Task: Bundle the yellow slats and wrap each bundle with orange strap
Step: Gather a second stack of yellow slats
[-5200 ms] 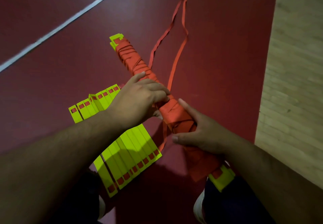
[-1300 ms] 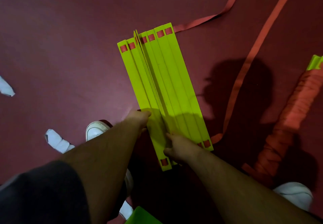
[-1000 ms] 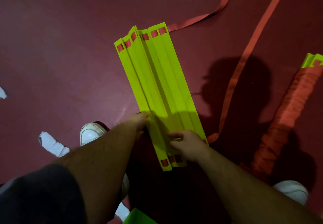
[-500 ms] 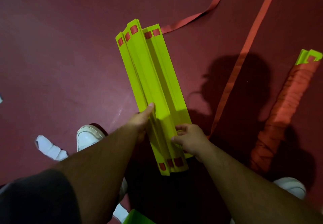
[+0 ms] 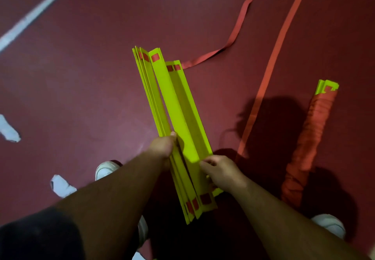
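Done: we count one finished bundle [image 5: 308, 138], slats wound almost end to end in orange strap, lying on the dark red floor [image 5: 81, 77] at the right of the frame, with only its yellow tip bare at the upper end.
In hand: a second set of long, flat yellow slats [image 5: 176, 117] with red square marks at both ends, gathered on edge at centre frame, not yet squared up and with no strap on it.
Left hand: our left hand [image 5: 162, 146] grips the left side of the stack, thumb on top.
Right hand: our right hand [image 5: 221, 172] pinches the right-hand slats near the lower end, fingers curled on the edge.
Strap: two runs of loose flat orange strap [image 5: 269, 60] trail from the upper right down towards the stack.
Left to do: we judge roughly half remains, namely closing this stack flush, then winding the strap along it.
Around: a white floor line [image 5: 38, 10] at upper left and white shoes [image 5: 105, 168] below.
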Demonstrator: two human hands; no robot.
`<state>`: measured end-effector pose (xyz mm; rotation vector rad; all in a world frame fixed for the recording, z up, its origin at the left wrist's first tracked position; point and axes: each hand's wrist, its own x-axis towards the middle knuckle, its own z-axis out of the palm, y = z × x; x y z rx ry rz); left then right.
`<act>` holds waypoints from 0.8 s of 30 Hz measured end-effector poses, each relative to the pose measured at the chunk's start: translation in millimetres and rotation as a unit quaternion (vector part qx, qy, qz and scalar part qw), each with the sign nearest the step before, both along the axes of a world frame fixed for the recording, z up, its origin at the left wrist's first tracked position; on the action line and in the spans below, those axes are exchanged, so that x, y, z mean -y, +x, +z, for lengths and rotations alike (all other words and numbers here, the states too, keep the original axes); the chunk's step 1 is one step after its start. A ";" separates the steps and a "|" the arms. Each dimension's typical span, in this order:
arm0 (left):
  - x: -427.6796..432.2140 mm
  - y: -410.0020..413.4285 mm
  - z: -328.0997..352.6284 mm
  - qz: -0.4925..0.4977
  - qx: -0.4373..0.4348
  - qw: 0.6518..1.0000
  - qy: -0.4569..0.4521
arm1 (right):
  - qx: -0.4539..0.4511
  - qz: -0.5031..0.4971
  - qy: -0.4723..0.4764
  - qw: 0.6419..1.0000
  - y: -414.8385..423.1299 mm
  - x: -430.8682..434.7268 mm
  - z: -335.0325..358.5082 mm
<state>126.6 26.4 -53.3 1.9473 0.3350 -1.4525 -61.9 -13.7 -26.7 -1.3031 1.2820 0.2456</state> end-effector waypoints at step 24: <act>20.6 -51.6 362.2 -0.113 -0.123 0.916 -0.365 | 0.085 -0.060 -0.138 0.985 -62.7 50.6 271.4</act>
